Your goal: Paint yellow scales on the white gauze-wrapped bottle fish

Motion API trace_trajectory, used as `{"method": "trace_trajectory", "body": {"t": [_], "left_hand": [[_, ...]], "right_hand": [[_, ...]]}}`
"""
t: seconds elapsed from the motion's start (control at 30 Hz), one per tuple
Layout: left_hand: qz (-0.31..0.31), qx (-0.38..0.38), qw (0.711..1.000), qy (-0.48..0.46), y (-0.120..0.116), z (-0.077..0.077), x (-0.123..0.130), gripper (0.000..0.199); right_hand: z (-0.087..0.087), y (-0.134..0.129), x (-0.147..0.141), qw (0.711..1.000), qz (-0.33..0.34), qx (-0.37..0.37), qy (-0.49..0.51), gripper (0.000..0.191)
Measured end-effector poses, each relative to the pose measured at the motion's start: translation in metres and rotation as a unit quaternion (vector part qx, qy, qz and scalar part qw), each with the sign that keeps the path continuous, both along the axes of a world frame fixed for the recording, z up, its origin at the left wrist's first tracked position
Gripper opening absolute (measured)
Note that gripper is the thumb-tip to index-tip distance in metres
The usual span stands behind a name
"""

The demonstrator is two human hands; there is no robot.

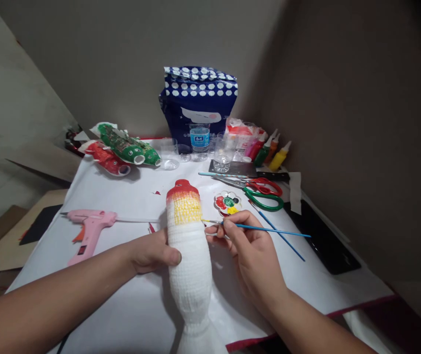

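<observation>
My left hand (pixel 157 253) is wrapped round the side of a white fish-shaped craft figure (pixel 190 265), its thumb lying on the front. The figure's top end is painted red, with a patchy yellow band below it and bare white netting-like texture further down. Between the thumb and fingers of my right hand (pixel 249 243) is a thin blue paintbrush (pixel 269 228). Its yellow-tinged tip is at the right edge of the yellow band. Just beyond that hand sits a flower-shaped paint palette (pixel 227 202) with red, green, yellow and dark paint.
A pink glue gun (pixel 91 228) lies at left. Painted fish figures (pixel 122 150) rest at the back left. Plastic cups (pixel 169 155) stand before a blue bag (pixel 199 108). Paint bottles (pixel 279 156), scissors (pixel 264 200), a cleaver (pixel 232 168) and another brush (pixel 284 241) are at right.
</observation>
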State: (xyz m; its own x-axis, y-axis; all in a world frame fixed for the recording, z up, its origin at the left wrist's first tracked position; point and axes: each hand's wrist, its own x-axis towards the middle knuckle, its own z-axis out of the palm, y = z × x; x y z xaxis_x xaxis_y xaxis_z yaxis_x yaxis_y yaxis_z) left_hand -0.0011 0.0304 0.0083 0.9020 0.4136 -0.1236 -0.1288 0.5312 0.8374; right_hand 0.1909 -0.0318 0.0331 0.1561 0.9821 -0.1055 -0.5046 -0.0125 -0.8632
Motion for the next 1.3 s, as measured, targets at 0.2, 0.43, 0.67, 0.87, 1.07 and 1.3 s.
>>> {"method": "trace_trajectory", "body": {"t": [0.2,0.43,0.67,0.87,1.07,1.3], "left_hand": [[0.0,0.008,1.0,0.004,0.0009,-0.0008,-0.0017,0.074],[-0.006,0.014,1.0,-0.001,0.001,-0.0048,-0.003,0.073],[-0.011,0.007,1.0,0.0,0.001,-0.0033,-0.0024,0.074],[-0.004,0.005,1.0,0.005,0.0015,-0.0024,-0.0027,0.071],[-0.008,0.014,1.0,0.0,0.0022,0.0,-0.0016,0.072],[-0.004,0.023,1.0,0.004,0.0019,-0.0018,-0.0025,0.075]], "right_hand": [[-0.0007,-0.0001,0.0006,1.0,-0.002,-0.002,0.007,0.023],[0.0005,0.0001,0.0009,1.0,-0.01,0.009,0.019,0.022],[0.0007,0.0005,-0.0003,1.0,-0.007,0.006,0.009,0.025],[0.0002,-0.0001,0.0011,1.0,0.0,0.001,-0.002,0.023],[0.0001,0.0,0.0019,1.0,0.008,0.002,-0.004,0.022],[-0.0007,-0.0012,0.0019,1.0,0.011,0.009,-0.001,0.019]]}}
